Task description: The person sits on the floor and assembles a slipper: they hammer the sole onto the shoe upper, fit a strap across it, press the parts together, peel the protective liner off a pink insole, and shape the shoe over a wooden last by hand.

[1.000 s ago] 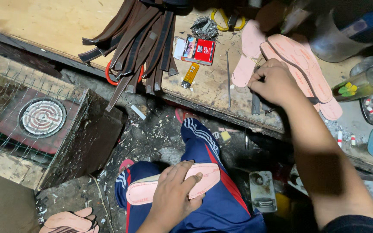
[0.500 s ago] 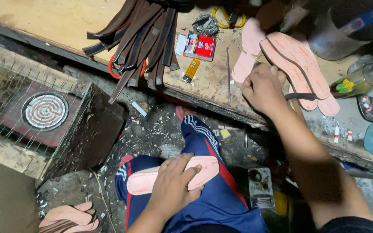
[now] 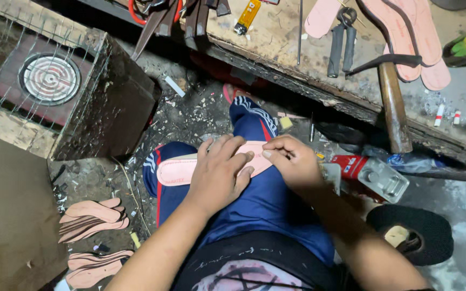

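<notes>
Both hands now meet on the pink insole point(image 3: 182, 170) lying across the person's lap in blue track trousers point(image 3: 260, 199). A second ago the right hand point(image 3: 292, 161) was up at the workbench point(image 3: 276, 48) among the pink cut-outs at about one o'clock; it has come down and now pinches the insole's right end with its fingertips, while the left hand point(image 3: 219, 172) lies flat over the middle, pressing it onto the thigh as it did before. So the hands are together, both clamped on the same piece; whether the right hand carried anything small down with it cannot be told. The reach to the bench looks over, and work on the sole itself appears to be in hand. On the bench, a hammer point(image 3: 392, 102) and pliers point(image 3: 341, 40) lie untouched at one o'clock; a stack of pink soles point(image 3: 90, 218) sits on the floor at eight o'clock
</notes>
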Motion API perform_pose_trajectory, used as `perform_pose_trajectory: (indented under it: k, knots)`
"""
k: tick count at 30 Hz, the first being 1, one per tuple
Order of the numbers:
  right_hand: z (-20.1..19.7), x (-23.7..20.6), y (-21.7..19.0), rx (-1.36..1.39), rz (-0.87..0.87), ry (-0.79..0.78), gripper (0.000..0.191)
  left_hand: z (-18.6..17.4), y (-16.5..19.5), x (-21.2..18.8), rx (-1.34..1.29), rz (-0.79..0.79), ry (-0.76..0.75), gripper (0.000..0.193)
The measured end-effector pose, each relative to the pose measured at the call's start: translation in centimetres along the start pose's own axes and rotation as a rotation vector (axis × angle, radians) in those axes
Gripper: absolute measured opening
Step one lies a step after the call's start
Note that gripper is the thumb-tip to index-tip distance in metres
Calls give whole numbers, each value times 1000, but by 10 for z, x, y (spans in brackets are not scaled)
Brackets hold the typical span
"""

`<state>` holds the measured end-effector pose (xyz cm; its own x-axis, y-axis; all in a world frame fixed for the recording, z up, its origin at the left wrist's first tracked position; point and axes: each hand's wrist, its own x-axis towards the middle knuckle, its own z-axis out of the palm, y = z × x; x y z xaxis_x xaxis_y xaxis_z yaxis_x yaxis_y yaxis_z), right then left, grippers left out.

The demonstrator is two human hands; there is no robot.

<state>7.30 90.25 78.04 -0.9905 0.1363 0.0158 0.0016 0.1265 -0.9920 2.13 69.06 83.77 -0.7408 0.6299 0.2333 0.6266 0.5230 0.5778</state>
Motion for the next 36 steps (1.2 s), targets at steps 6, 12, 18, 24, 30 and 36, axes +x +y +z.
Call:
perform_pose_trajectory:
  k: [6,12,18,24,30,36]
  knots:
    - [14,-19,-12,-309,-26,39,12,-4,13,-10,62,-32,9,29]
    - [14,-21,-16,-320,-289,-1,9,3,22,-16,38,-106,30,28]
    - [13,-27,-21,-355,-309,16,9,15,21,-17,-156,-214,51,27]
    - [8,-31,-31,-539,-531,-17,24,23,23,-10,-166,-293,89,21]
    - [3,-40,-35,-573,-500,-52,30,29,27,-6,-119,-300,114,12]
    - [-34,-34,-61,-606,-553,66,22,27,34,-5,-129,-299,124,9]
